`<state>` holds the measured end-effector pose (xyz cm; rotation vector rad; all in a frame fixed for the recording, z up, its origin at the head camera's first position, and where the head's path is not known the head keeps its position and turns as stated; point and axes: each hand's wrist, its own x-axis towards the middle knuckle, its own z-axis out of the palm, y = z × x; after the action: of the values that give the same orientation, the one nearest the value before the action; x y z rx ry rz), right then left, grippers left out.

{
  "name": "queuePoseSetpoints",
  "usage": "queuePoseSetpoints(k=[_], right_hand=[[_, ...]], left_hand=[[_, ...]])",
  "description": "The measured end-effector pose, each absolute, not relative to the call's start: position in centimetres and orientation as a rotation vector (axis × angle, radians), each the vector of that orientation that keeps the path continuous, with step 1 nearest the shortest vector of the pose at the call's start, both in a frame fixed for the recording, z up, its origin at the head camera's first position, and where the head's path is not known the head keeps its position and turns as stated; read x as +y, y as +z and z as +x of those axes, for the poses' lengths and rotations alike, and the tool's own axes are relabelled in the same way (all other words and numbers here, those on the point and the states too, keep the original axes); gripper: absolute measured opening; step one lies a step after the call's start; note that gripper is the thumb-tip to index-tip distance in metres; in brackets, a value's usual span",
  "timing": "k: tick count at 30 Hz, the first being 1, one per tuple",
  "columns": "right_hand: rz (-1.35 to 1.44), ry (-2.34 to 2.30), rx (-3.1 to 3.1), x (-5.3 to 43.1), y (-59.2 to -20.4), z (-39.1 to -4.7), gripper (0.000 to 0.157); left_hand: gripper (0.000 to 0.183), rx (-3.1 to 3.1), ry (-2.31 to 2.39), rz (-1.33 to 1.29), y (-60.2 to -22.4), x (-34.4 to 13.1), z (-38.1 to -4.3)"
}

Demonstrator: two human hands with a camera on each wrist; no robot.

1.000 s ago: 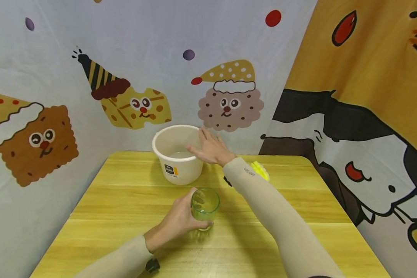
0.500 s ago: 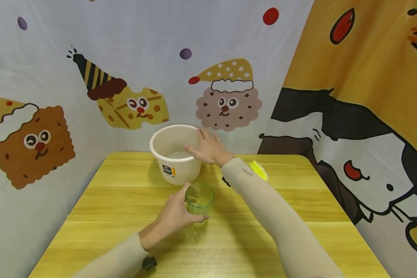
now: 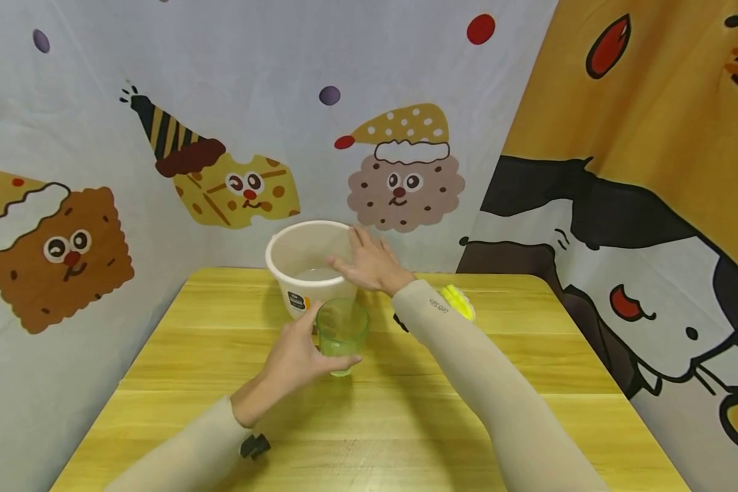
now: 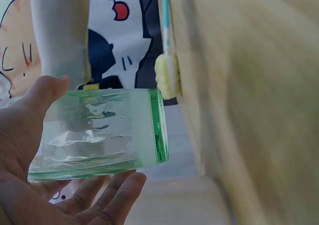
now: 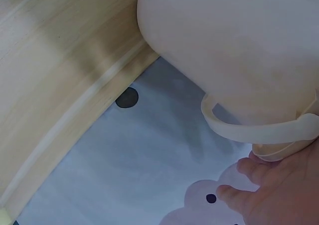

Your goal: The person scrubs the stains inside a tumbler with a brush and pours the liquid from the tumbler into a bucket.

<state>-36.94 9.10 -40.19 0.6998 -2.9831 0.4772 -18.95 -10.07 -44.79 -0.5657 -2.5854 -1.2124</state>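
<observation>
My left hand [image 3: 285, 362] grips a green-tinted clear drinking glass [image 3: 342, 328], thumb on one side and fingers on the other. The glass is held above the table, in front of the white bucket [image 3: 289, 283]. Seen from the left wrist, the glass [image 4: 99, 132] has a thick green base and nothing solid shows inside. My right hand [image 3: 375, 263] rests on the bucket's right rim with fingers extended and thumb over the opening. In the right wrist view, its fingertips [image 5: 244, 167] lie beside the rim near the bucket's pale handle [image 5: 259, 132].
A yellow scrubbing head [image 3: 458, 303] lies right of the bucket, partly behind my right forearm; the left wrist view shows a teal-and-white stick [image 4: 166, 20] by it. The wooden table [image 3: 498, 383] meets a cartoon-printed cloth [image 3: 252, 102] behind the bucket.
My left hand has lifted the glass and carried it forward and slightly left, closer to the bucket. My right hand stays on the rim.
</observation>
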Motion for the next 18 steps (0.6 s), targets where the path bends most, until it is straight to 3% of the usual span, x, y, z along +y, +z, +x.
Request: queuePoseSetpoints(k=[4,18], right_hand=[[0.699,0.467,-2.989,9.1,-40.2,-36.9,0.109],[0.710,0.449,-2.979,9.3,-40.2,-36.9,0.104]], left_hand=[[0.115,-2.535,-1.234,-0.569,-43.5,-10.6,-19.4],[0.088,-2.443,-1.186,-0.527,-39.8,-13.1,-21.3]])
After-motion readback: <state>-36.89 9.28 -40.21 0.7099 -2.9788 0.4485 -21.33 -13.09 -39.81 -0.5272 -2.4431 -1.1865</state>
